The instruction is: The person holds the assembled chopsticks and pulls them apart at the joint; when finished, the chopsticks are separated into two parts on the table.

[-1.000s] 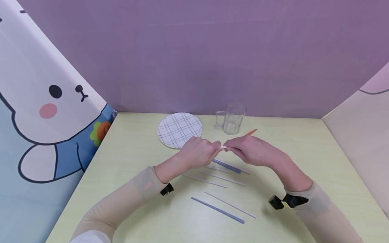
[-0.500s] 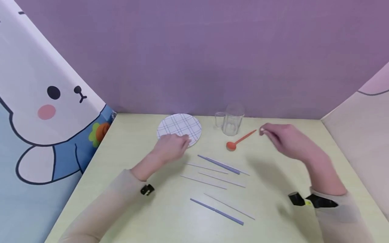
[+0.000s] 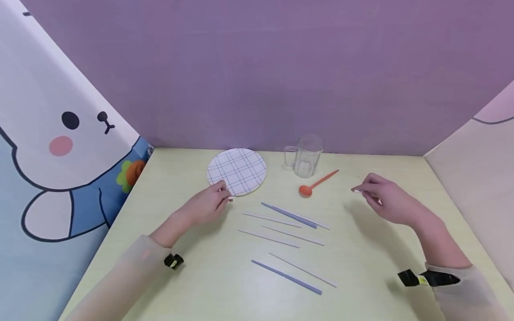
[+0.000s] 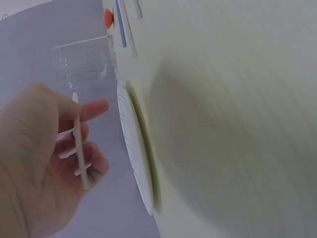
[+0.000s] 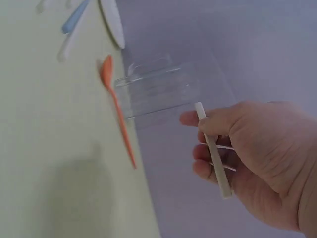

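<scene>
Thumb and index finger of my left hand (image 3: 205, 205) pinch a short white stick (image 4: 80, 148), just in front of the round plate (image 3: 241, 167) with its blue checks. One end of this stick narrows to a small tip. Farther right, my right hand (image 3: 385, 198) pinches another short white stick (image 5: 215, 153), slightly thicker at its lower end. It hovers over the table, right of an orange spoon (image 3: 306, 191). Between the hands lie several thin white sticks (image 3: 269, 238) and two blue tapered sticks (image 3: 287, 277) that look like chopsticks.
A clear glass mug (image 3: 308, 156) stands at the back of the pale table (image 3: 192, 276), its handle to the left. Behind rises a purple wall (image 3: 257, 76). A panel with a cartoon animal (image 3: 72, 133) flanks the left side.
My hands met over the table with a white piece between them, then drew apart, left hand leftward and right hand rightward. Each now holds a stick. The orange spoon is uncovered.
</scene>
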### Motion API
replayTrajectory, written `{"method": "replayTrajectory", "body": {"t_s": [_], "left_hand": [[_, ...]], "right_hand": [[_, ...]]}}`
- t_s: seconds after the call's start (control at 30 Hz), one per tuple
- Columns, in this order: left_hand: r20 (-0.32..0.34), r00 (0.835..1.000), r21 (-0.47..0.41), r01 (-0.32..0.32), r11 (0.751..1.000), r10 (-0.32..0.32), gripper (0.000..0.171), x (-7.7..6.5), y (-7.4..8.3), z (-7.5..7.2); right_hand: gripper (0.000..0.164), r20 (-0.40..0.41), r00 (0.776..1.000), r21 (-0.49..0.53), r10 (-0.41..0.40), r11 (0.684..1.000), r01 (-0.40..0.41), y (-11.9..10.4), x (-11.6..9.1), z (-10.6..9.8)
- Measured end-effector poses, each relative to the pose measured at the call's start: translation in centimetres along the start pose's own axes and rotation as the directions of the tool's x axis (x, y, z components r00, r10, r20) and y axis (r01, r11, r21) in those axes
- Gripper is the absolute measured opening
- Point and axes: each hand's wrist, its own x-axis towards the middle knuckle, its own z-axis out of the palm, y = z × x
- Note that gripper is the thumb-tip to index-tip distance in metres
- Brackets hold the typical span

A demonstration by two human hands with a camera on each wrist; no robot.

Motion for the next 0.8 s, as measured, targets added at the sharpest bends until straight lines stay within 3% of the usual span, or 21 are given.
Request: {"method": "replayTrajectory", "body": {"t_s": [0.17, 0.4, 0.57, 0.8], "left_hand": [[0.011, 0.999, -0.027, -0.036, 0.999, 0.037, 0.017, -0.6, -0.6, 0.1], [0.067, 0.998, -0.089, 0.005, 0.996, 0.001, 0.01, -0.4, -1.3, 0.5], [0.096, 0.995, -0.16, 0.056, 0.986, -0.041, 0.006, -0.4, -1.7, 0.8], [0.112, 0.993, -0.18, 0.066, 0.981, -0.047, 0.006, -0.5, -2.6, 1.4]], "right_hand": [[0.024, 0.031, 0.998, -0.003, 0.055, 0.999, -0.054, 0.6, -0.5, 1.7], [0.018, 0.14, 0.974, 0.07, 0.179, 0.979, -0.19, 0.9, -0.8, 2.9], [0.018, 0.204, 0.961, 0.1, 0.187, 0.973, -0.21, 1.0, -0.8, 3.6], [0.018, 0.234, 0.952, 0.121, 0.197, 0.966, -0.229, 1.2, -1.1, 4.6]]}}
